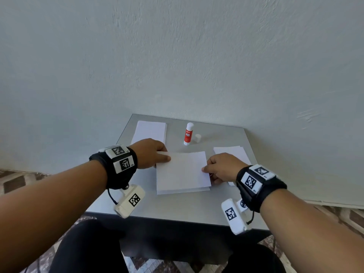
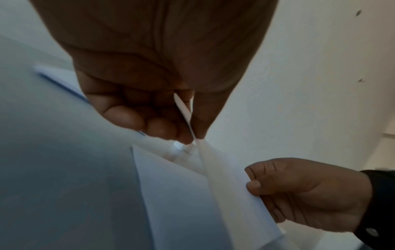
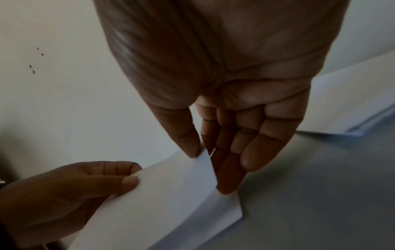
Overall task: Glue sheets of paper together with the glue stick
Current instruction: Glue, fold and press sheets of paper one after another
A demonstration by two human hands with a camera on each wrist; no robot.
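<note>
left hand [image 1: 152, 153] and right hand [image 1: 220, 167] each pinch an end of top sheet [image 1: 185, 170] | lower sheet [image 1: 183, 191] directly beneath | glue stick [image 1: 188, 134] stands beyond, nearer left

The scene is seen from head height, forward and down, with the grey table [image 1: 177, 209] low in the frame and the wall filling the upper half. From under the left wrist, the left hand [image 2: 149, 88] is seen very near, along the palm. The right wrist view is set likewise beneath the right hand [image 3: 224, 101]. The held sheet [image 1: 182, 170] and both hands are shared by all three views.
</note>
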